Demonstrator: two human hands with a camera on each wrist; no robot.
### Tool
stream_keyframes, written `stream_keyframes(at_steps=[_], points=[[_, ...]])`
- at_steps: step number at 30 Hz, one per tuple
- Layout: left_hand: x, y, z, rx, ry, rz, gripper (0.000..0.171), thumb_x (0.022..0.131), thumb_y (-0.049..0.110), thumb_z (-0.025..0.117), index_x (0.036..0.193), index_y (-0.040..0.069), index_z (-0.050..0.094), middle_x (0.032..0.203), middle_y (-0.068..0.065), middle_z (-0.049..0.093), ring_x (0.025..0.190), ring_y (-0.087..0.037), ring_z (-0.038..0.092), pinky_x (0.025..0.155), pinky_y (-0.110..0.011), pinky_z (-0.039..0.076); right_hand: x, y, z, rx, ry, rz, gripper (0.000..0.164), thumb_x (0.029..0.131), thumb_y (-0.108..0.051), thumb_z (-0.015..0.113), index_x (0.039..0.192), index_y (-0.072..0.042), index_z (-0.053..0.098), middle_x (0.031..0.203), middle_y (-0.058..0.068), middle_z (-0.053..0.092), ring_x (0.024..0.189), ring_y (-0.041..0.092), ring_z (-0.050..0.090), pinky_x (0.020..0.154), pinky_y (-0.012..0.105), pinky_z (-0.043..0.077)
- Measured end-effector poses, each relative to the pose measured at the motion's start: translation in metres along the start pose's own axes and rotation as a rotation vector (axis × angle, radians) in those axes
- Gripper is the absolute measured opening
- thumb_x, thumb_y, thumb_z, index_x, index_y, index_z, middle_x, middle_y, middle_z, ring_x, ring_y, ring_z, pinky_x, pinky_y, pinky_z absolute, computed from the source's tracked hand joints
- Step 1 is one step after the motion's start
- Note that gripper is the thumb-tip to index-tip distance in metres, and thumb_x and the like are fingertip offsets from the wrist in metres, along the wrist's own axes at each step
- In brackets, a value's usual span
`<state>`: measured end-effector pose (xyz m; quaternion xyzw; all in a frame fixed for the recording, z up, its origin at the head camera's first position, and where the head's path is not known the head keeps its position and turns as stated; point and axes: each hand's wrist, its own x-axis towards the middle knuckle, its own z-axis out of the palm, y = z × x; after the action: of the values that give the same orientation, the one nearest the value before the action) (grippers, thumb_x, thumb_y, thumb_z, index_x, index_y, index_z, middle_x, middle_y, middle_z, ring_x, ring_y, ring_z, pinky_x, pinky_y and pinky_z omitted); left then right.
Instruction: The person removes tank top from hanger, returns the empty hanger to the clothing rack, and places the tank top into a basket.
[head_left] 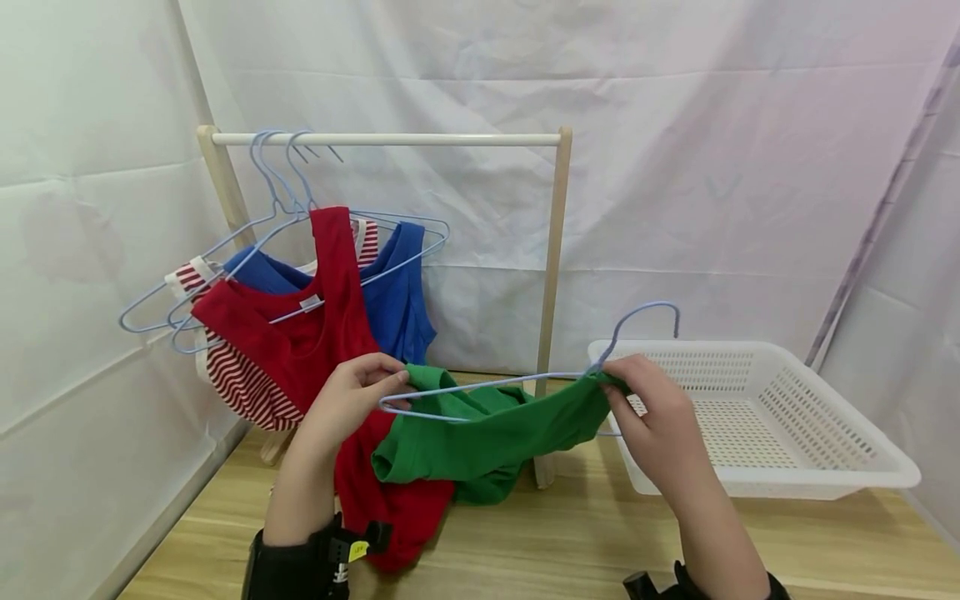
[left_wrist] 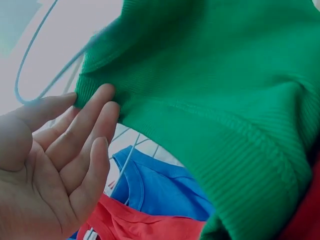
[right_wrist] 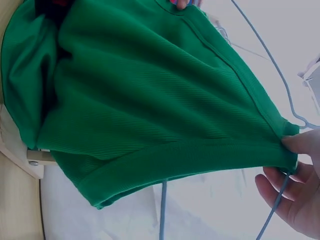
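Observation:
A green ribbed tank top (head_left: 480, 442) is stretched sideways between both hands over the wooden table. A light blue wire hanger (head_left: 651, 304) runs through it, its hook pointing up at the right and one end sticking out at the left. My left hand (head_left: 348, 400) pinches the top's edge between thumb and fingertips, beside that hanger end. With thumb and fingers, my right hand (head_left: 656, 408) grips a strap near the base of the hook. In the right wrist view the hanger wire (right_wrist: 274, 210) passes over the right fingers.
At the left stands a clothes rack (head_left: 390, 139) carrying a red tank top (head_left: 300, 325), a blue one (head_left: 401, 300) and a red-and-white striped garment (head_left: 251, 375) on hangers. The red one hangs down behind the left wrist. A white perforated basket (head_left: 825, 479) sits at the right.

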<state>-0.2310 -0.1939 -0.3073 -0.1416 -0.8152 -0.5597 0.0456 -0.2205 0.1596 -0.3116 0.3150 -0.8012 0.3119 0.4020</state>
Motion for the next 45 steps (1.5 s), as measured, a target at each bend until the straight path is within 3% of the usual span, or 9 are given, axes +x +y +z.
stream_keyframes(at_steps=[3, 8, 19, 26, 32, 40, 45], points=[[-0.001, 0.002, 0.003, 0.004, -0.043, 0.002, 0.016, 0.09, 0.019, 0.055, 0.099, 0.006, 0.059, 0.088, -0.012, 0.066, 0.079, -0.024, 0.061, 0.077, -0.041, 0.051, -0.001, -0.001, 0.001, -0.024, -0.024, -0.014, 0.023, 0.079, 0.003, 0.061, 0.098, -0.01, 0.061, 0.091, -0.003, 0.059, 0.081, 0.008, 0.052, 0.068, 0.017, 0.045], [-0.002, 0.008, 0.011, 0.095, -0.066, 0.01, 0.01, 0.089, 0.02, 0.056, 0.095, 0.013, 0.06, 0.083, -0.007, 0.066, 0.078, -0.019, 0.06, 0.07, -0.042, 0.051, -0.002, -0.002, 0.005, -0.056, -0.029, -0.042, 0.026, 0.077, 0.003, 0.064, 0.099, -0.01, 0.064, 0.088, -0.002, 0.06, 0.077, 0.008, 0.051, 0.058, 0.025, 0.047], [-0.003, 0.017, 0.04, 0.329, -0.109, 0.149, 0.007, 0.086, 0.02, 0.06, 0.092, 0.023, 0.062, 0.084, 0.007, 0.064, 0.073, -0.006, 0.059, 0.071, -0.035, 0.052, -0.003, -0.009, 0.018, -0.1, -0.082, -0.034, 0.025, 0.077, 0.001, 0.062, 0.099, -0.011, 0.063, 0.083, -0.004, 0.058, 0.066, 0.006, 0.045, 0.051, 0.027, 0.045], [-0.003, 0.021, 0.049, 0.327, -0.101, 0.133, 0.008, 0.087, 0.02, 0.059, 0.094, 0.023, 0.062, 0.086, 0.006, 0.064, 0.072, -0.006, 0.058, 0.073, -0.035, 0.052, -0.003, -0.012, 0.019, -0.118, -0.083, -0.009, 0.024, 0.078, 0.0, 0.062, 0.098, -0.013, 0.063, 0.081, -0.005, 0.056, 0.066, 0.006, 0.044, 0.051, 0.027, 0.045], [-0.004, 0.023, 0.055, 0.337, -0.101, 0.121, 0.009, 0.089, 0.023, 0.056, 0.096, 0.025, 0.062, 0.085, 0.006, 0.064, 0.074, -0.007, 0.058, 0.076, -0.038, 0.051, -0.003, -0.015, 0.022, -0.116, -0.048, -0.037, 0.028, 0.074, 0.003, 0.064, 0.097, -0.013, 0.064, 0.079, -0.004, 0.057, 0.064, 0.007, 0.045, 0.05, 0.027, 0.044], [-0.004, 0.024, 0.064, 0.407, -0.096, 0.206, 0.009, 0.086, 0.027, 0.061, 0.094, 0.03, 0.062, 0.086, 0.014, 0.062, 0.077, -0.001, 0.055, 0.075, -0.033, 0.051, -0.004, -0.018, 0.026, -0.105, -0.042, -0.059, 0.028, 0.075, 0.002, 0.064, 0.099, -0.013, 0.064, 0.082, -0.003, 0.059, 0.066, 0.009, 0.046, 0.052, 0.029, 0.045], [-0.002, 0.02, 0.067, 0.417, -0.061, 0.216, 0.015, 0.087, 0.028, 0.059, 0.101, 0.032, 0.061, 0.09, 0.016, 0.062, 0.079, 0.001, 0.053, 0.075, -0.032, 0.05, -0.004, -0.017, 0.026, -0.12, -0.04, -0.034, 0.027, 0.076, 0.0, 0.065, 0.101, -0.013, 0.063, 0.084, -0.002, 0.061, 0.075, 0.012, 0.052, 0.057, 0.035, 0.048]])
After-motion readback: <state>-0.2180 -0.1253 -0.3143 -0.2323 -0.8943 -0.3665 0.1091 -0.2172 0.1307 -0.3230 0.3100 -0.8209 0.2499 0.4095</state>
